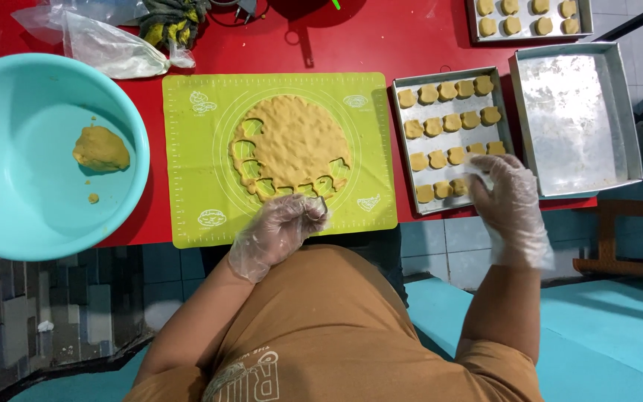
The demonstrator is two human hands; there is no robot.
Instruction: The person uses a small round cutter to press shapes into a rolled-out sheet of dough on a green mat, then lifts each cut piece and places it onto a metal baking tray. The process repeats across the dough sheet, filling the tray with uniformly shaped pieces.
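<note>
Head cam looking down: gloved left hand (280, 227) is curled around a small metal cookie cutter (320, 202) at the near edge of the flat tan dough sheet (294, 141) on the lime-green silicone mat (195, 149). Gloved right hand (506, 195), fingers loosely spread, is setting a cut-out dough piece (461, 186) into the near row of the rectangular metal tray (402, 160), though I can't tell if it's actually gripping it.

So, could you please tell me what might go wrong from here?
The tray of cut cookies overhangs the red table edge, so pressure from the right hand might tip it. The rolled dough is cut along its near edge; the left hand could tear those thin strips.
</note>
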